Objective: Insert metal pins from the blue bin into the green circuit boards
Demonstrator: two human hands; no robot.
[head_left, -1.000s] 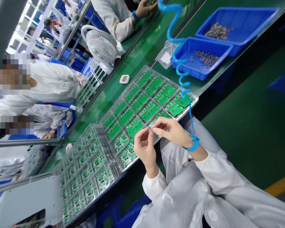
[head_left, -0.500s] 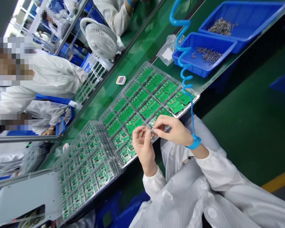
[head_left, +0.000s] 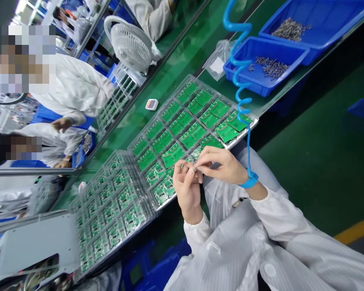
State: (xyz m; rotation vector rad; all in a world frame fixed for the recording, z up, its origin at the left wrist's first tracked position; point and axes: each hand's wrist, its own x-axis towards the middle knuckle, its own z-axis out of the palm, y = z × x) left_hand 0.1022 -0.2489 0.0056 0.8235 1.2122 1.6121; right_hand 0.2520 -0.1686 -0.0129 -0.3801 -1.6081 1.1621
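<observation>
My left hand (head_left: 188, 190) is closed, its thumb and fingertips pinched together above the near edge of a clear plastic tray (head_left: 182, 76). My right hand (head_left: 223, 165), wearing a blue wrist strap (head_left: 250, 180), meets it with thumb and index finger pinched. Between the fingertips is something tiny, too small to name. Green circuit boards (head_left: 171, 155) fill the tray's compartments under and beyond my hands. Some boards near my left hand carry small parts; those farther right look bare.
Two blue bins (head_left: 262, 88) of small metal-coloured parts stand at the upper right, by a clear plastic bag (head_left: 215, 66). A coiled blue cord (head_left: 243, 100) hangs before them. Stacked board trays (head_left: 117, 186) lie left. Co-workers sit across the bench near a white fan (head_left: 130, 46).
My hands stay together at nearly the same place, with the left shifted slightly right and the fingertips moved a little. Across the bench, a co-worker's hand has come into view.
</observation>
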